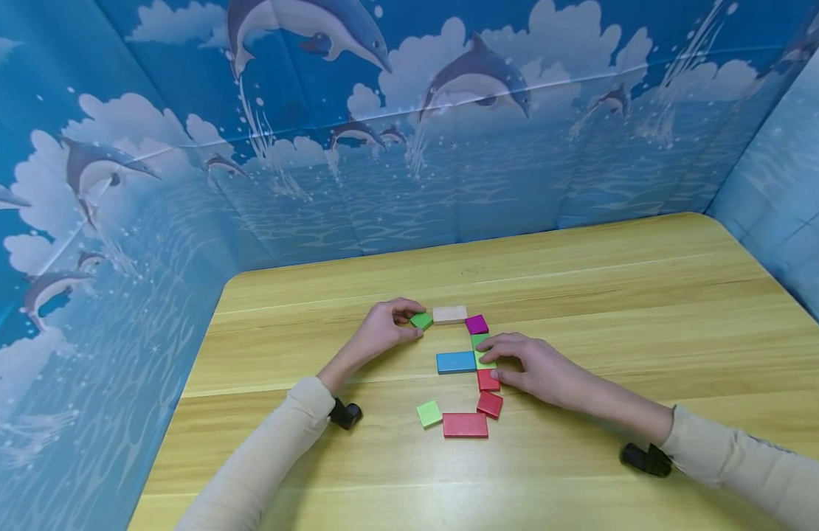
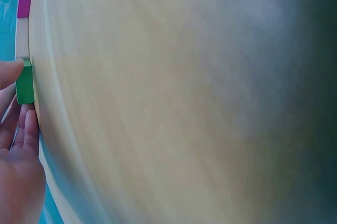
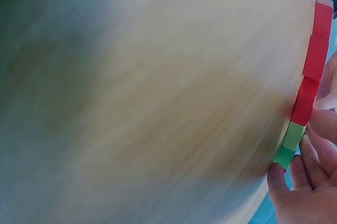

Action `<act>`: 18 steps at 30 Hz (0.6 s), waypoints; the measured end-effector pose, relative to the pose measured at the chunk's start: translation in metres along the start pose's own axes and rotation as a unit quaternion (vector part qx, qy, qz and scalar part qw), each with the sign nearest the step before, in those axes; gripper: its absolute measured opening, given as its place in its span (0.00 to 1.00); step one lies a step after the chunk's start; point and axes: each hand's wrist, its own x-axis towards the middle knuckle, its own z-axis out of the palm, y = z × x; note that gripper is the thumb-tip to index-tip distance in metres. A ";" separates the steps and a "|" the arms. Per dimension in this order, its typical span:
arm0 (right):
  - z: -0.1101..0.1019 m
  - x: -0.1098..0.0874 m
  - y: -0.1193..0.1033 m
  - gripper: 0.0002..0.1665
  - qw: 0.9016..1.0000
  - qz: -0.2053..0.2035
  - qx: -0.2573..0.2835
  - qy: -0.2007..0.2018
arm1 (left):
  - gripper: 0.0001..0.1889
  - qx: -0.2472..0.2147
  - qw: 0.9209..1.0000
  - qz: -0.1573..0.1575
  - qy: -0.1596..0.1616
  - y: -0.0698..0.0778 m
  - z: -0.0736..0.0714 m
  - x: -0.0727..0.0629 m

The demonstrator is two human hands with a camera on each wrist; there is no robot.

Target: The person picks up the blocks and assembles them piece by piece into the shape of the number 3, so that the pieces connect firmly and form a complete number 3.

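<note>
My left hand (image 1: 381, 325) pinches a green block (image 1: 421, 321) between thumb and fingers, at the left end of a whitish block (image 1: 449, 315). In the left wrist view, the thumb touches one side of that green block (image 2: 25, 84) and the fingers lie at another. My right hand (image 1: 538, 366) rests along the column, its fingers over a light green block (image 1: 485, 359) and a darker green block (image 1: 479, 340). Its thumb touches a red block (image 1: 488, 380) below them. In the right wrist view, the fingertips (image 3: 277, 177) reach the darker green block (image 3: 285, 157).
A purple block (image 1: 477, 324) sits at the upper corner. A blue block (image 1: 456, 363) extends left from the column. Lower down lie a tilted red block (image 1: 490, 404), a long red block (image 1: 465, 425) and another light green block (image 1: 429, 414), all on the wooden table (image 1: 615, 295).
</note>
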 end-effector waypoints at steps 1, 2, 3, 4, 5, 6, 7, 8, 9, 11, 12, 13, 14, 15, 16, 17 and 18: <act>0.000 0.000 0.000 0.16 1.000 0.000 0.000 0.000 | 0.22 -0.002 1.000 0.001 -0.001 0.000 0.000 0.000; 0.000 0.000 0.000 0.16 1.000 0.000 0.000 -0.001 | 0.22 -0.001 1.000 0.000 -0.002 0.001 0.000 0.000; 0.000 0.000 0.000 0.16 1.000 0.001 0.000 -0.001 | 0.22 0.001 1.000 0.000 -0.002 0.001 0.000 0.000; 0.000 0.000 0.000 0.16 1.000 0.001 0.001 -0.001 | 0.21 0.004 1.000 -0.002 -0.002 0.001 0.000 0.000; 0.000 0.000 0.000 0.16 1.000 0.001 0.000 -0.002 | 0.21 0.007 1.000 -0.003 -0.002 0.001 0.000 0.000; 0.000 0.000 0.000 0.16 1.000 0.001 0.000 -0.002 | 0.20 0.008 1.000 -0.004 -0.002 0.001 0.000 -0.001; 0.000 0.000 0.000 0.16 1.000 0.002 0.000 -0.003 | 0.20 0.011 1.000 -0.005 -0.002 0.002 0.000 -0.001; 0.000 0.000 0.000 0.16 1.000 0.002 -0.001 -0.003 | 0.20 0.013 1.000 -0.005 -0.001 0.002 0.000 -0.001; 0.000 0.001 0.000 0.16 1.000 0.003 -0.001 -0.003 | 0.19 0.013 1.000 -0.005 -0.001 0.002 0.000 -0.001; 0.000 0.001 0.000 0.16 1.000 0.005 -0.002 -0.002 | 0.19 0.011 1.000 -0.003 0.000 0.002 0.000 -0.001; 0.000 0.001 -0.001 0.16 1.000 0.006 -0.002 -0.001 | 0.19 0.010 1.000 -0.002 0.000 0.001 0.000 -0.001; 0.000 0.001 -0.001 0.16 1.000 0.004 -0.003 -0.001 | 0.19 0.010 1.000 -0.002 -0.001 0.001 0.000 -0.001; 0.000 0.001 -0.001 0.17 1.000 0.004 -0.003 0.000 | 0.19 0.010 1.000 -0.001 -0.001 0.000 0.000 -0.001; 0.000 0.001 -0.001 0.17 1.000 0.005 -0.003 0.001 | 0.20 0.009 1.000 0.000 -0.002 0.000 0.000 -0.001; 0.000 0.001 -0.001 0.17 1.000 0.005 -0.002 0.001 | 0.20 0.008 1.000 0.001 -0.003 -0.001 0.000 0.000; 0.000 0.001 -0.001 0.17 1.000 0.005 -0.002 0.001 | 0.20 0.005 1.000 0.002 -0.004 -0.001 0.000 0.000; 0.000 0.001 0.000 0.17 1.000 0.005 -0.002 0.001 | 0.21 0.003 1.000 0.004 -0.005 -0.001 0.000 -0.001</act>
